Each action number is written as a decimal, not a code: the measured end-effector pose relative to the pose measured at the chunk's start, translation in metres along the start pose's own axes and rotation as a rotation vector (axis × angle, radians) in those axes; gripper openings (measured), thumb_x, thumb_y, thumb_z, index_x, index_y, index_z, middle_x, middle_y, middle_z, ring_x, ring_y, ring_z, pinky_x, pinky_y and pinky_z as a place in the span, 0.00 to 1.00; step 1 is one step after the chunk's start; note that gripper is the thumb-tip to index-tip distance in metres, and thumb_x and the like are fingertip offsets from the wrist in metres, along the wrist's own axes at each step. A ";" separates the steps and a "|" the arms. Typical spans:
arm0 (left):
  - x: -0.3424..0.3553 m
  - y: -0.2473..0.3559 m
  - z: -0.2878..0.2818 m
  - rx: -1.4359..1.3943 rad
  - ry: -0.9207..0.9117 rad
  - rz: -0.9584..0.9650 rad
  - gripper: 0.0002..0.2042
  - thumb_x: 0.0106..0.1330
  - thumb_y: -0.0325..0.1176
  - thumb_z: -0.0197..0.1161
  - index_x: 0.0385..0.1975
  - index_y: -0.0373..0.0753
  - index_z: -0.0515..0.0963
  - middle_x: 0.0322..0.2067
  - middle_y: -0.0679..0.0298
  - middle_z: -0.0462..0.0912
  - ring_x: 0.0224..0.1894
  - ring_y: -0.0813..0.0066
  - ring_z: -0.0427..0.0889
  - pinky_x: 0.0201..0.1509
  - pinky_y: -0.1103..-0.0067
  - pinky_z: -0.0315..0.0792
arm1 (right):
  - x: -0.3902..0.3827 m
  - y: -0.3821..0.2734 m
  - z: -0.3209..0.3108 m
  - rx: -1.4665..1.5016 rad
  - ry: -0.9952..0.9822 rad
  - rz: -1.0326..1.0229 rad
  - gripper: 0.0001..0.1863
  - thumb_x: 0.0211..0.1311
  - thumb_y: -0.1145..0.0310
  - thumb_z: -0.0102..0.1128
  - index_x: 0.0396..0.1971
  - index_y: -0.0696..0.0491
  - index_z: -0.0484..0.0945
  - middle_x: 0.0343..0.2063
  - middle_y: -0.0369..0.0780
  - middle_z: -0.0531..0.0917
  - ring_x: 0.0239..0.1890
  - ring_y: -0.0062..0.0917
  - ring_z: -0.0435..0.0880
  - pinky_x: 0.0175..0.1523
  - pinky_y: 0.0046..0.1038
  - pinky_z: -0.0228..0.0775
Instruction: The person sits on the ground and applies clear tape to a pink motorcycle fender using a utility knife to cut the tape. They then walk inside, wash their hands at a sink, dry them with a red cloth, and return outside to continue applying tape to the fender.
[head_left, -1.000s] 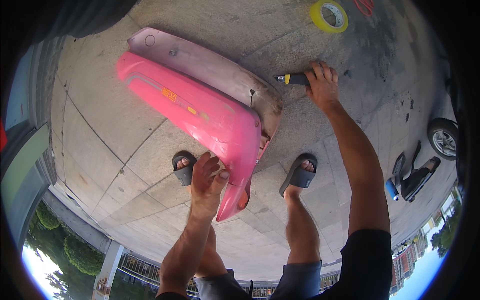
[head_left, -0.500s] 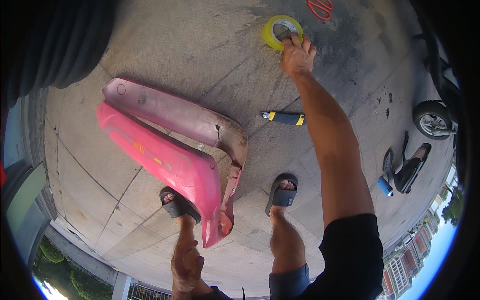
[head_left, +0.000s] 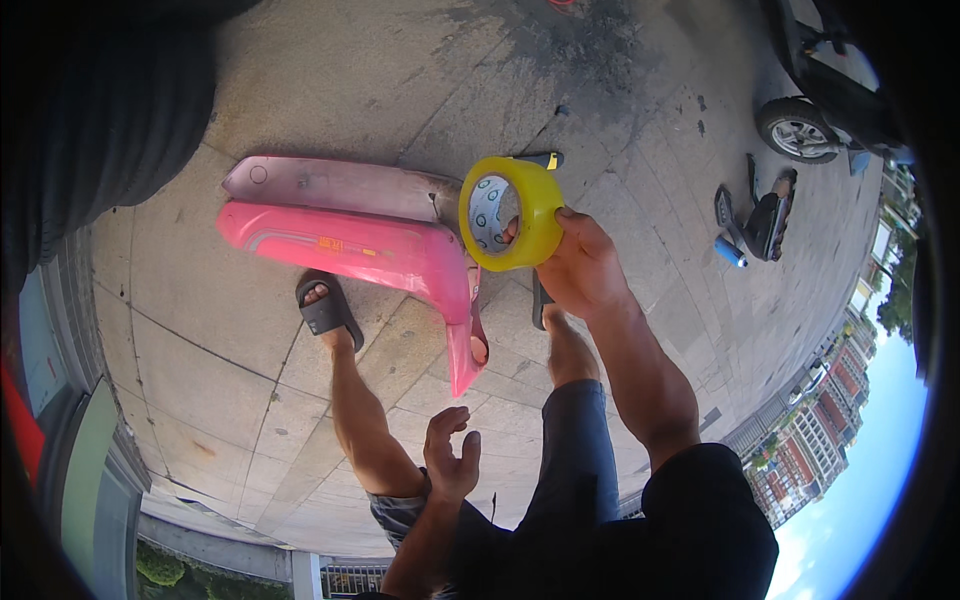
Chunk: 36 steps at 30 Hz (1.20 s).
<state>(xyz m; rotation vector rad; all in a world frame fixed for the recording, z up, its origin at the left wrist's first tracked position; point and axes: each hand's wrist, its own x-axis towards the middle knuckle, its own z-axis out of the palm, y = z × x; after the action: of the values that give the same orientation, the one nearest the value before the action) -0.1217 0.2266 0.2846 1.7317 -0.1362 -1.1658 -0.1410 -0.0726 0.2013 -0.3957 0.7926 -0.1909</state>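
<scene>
A roll of yellow packing tape (head_left: 541, 222) is lifted off the ground in my right hand (head_left: 582, 262), thumb on its outer face and fingers through the ring. My left hand (head_left: 452, 455) hovers over my lap, fingers loosely curled and apart, touching nothing. Beyond it, a pink scooter body panel (head_left: 350, 248) lies on the paving. Its glossy outer side is toward me, and a dull, dirty second arm runs along the far side. The tape roll covers its right bend. A utility knife (head_left: 545, 160) with a black and yellow handle is mostly hidden behind the tape.
At the right stand a vehicle's wheel (head_left: 798, 131), a black part (head_left: 768, 225) on the ground and a blue can (head_left: 731, 251). My sandalled foot (head_left: 328, 307) is close to the panel. Dark ribbed material (head_left: 120, 130) fills the upper left. Red handles show at the top edge.
My right hand has picked the tape roll up off the ground and brought it toward me. My left hand has moved right and forward from beside my leg. The view has shifted.
</scene>
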 end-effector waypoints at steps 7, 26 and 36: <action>0.084 0.022 -0.158 0.147 -0.129 0.381 0.26 0.51 0.20 0.62 0.55 0.33 0.70 0.56 0.50 0.72 0.60 0.54 0.72 0.63 0.67 0.68 | -0.050 0.113 0.126 0.286 0.094 -0.176 0.31 0.67 0.54 0.38 0.63 0.60 0.64 0.61 0.45 0.73 0.66 0.33 0.67 0.70 0.39 0.49; -0.187 -0.072 -0.335 0.530 -0.683 0.205 0.16 0.52 0.29 0.70 0.42 0.39 0.78 0.45 0.55 0.79 0.48 0.56 0.79 0.51 0.67 0.74 | -0.203 0.500 0.212 0.505 0.712 -0.295 0.21 0.63 0.81 0.51 0.57 0.59 0.67 0.52 0.40 0.77 0.55 0.23 0.74 0.63 0.29 0.63; 0.021 0.004 -0.384 0.663 -1.265 -0.139 0.13 0.57 0.25 0.68 0.42 0.36 0.76 0.44 0.58 0.81 0.45 0.63 0.83 0.47 0.73 0.77 | -0.165 0.516 0.228 0.342 0.425 -0.250 0.27 0.64 0.79 0.48 0.64 0.63 0.60 0.56 0.41 0.74 0.60 0.24 0.72 0.66 0.30 0.59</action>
<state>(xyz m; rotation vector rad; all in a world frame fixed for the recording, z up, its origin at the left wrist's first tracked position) 0.1776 0.4674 0.2870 1.2327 -1.2847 -2.3502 -0.0796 0.5107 0.2393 -0.1264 1.1044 -0.6504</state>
